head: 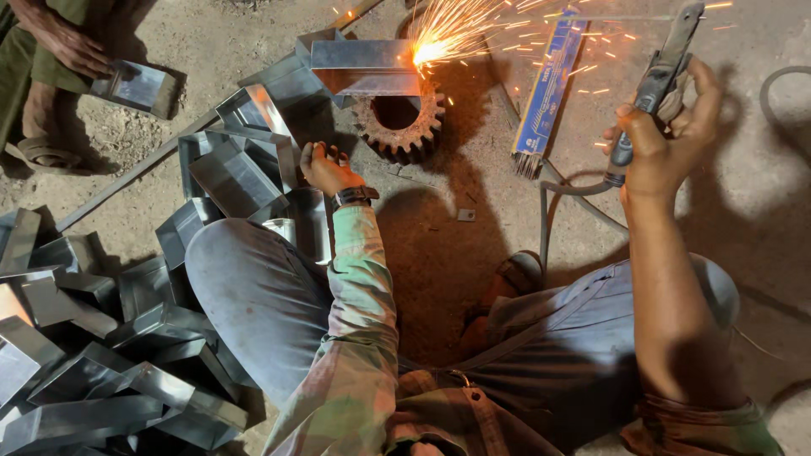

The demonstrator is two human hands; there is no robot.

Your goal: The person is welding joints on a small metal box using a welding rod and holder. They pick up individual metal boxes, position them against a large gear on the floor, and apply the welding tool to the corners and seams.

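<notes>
Seen from above, squatting on a dusty concrete floor (760, 169), knees in grey trousers spread wide. Right hand (663, 139) raised at the upper right, fingers clenched tight around the dark grip of a welding electrode holder (667, 63), with a thin rod running leftward from its head along the top edge. Grey cable (574, 190) looping down from the holder toward the sandalled foot. Left hand (328, 166), with a dark wristband and a faded patterned sleeve, resting palm down, fingers curled loosely on the edge of a bent grey sheet-metal piece (241, 173); whether actually pinching it could not be told. Ahead, between the hands, lay a folded shiny sheet-metal bracket (363, 66) propped on a rusty toothed gear wheel (399, 118), with a bright burst of orange sparks (439, 42) flaring at the bracket's right end. Just right of the gear, a long blue electrode box (549, 84) lying open on the floor, rod ends sticking out below. At lower left, a heap of similar bent metal pieces (101, 363). In the upper left corner, another person's hand (72, 46) resting on one more such piece (135, 84).
</notes>
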